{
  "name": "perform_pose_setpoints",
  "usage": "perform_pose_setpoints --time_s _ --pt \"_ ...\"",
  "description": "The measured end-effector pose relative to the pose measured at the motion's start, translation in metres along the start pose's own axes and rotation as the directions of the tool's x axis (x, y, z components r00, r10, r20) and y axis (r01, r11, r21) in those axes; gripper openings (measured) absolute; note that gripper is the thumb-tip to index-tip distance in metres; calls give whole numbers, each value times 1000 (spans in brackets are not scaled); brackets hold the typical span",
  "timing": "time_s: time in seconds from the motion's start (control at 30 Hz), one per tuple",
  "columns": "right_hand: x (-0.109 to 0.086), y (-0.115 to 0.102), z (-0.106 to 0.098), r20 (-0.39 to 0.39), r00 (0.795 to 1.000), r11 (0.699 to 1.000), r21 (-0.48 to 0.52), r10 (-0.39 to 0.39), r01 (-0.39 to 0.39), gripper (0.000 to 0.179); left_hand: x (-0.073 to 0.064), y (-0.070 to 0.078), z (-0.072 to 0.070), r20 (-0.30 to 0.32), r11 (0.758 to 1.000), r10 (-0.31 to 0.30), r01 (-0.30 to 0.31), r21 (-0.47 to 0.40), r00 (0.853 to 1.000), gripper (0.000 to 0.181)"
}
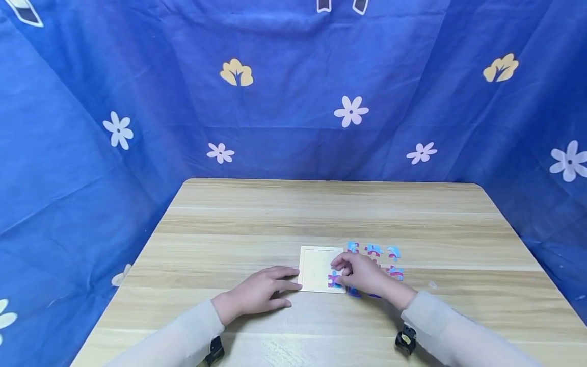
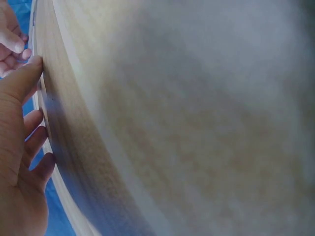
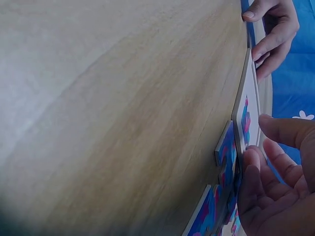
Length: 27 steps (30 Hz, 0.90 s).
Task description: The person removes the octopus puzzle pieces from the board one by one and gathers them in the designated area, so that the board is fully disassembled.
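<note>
A pale square puzzle tray (image 1: 316, 270) lies on the table, with one pink-and-blue jigsaw piece (image 1: 334, 279) in its near right corner. My left hand (image 1: 261, 290) rests at the tray's left edge, fingers extended and fingertips touching it. Over the tray's right side is my right hand (image 1: 362, 272), its thumb and bent fingers just above the placed piece. In the right wrist view a gap shows between that thumb and the fingers, and no piece appears between them. Whether the thumb touches the piece is unclear.
Several loose jigsaw pieces (image 1: 373, 250) lie right of the tray, some partly hidden under my right hand. All of this sits on a wood-grain table (image 1: 229, 224). A blue patterned cloth (image 1: 293, 102) hangs behind and at the sides.
</note>
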State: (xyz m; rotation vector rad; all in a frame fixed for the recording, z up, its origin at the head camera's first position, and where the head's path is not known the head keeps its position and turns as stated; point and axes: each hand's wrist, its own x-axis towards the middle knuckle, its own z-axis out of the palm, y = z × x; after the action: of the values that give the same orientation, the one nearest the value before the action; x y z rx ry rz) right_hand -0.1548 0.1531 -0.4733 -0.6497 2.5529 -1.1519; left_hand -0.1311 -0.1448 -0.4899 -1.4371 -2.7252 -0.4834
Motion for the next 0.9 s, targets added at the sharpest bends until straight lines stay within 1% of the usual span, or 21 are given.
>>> perform_pose_setpoints --time_s 0.27,0.47,0.57,0.77,0.9 --pt "3 -1 2 10 1000 1000 -3 14 -14 24 0 -2 1 -15 1000 14 -14 0 1000 42" --pt "4 -2 1 3 1000 1000 -23 20 -19 21 1 -3 2 -15 1000 18 -18 10 1000 42" --pt "4 -3 0 -1 1000 1000 -15 28 -28 20 1 -3 1 -15 1000 17 -17 5 1000 42" --pt "5 -5 0 4 1000 1000 3 22 -22 22 1 -2 1 -13 1000 17 -17 8 1000 42" --pt "7 -6 0 7 1000 1000 -4 15 -15 21 0 -5 -1 -13 1000 24 -24 9 1000 41"
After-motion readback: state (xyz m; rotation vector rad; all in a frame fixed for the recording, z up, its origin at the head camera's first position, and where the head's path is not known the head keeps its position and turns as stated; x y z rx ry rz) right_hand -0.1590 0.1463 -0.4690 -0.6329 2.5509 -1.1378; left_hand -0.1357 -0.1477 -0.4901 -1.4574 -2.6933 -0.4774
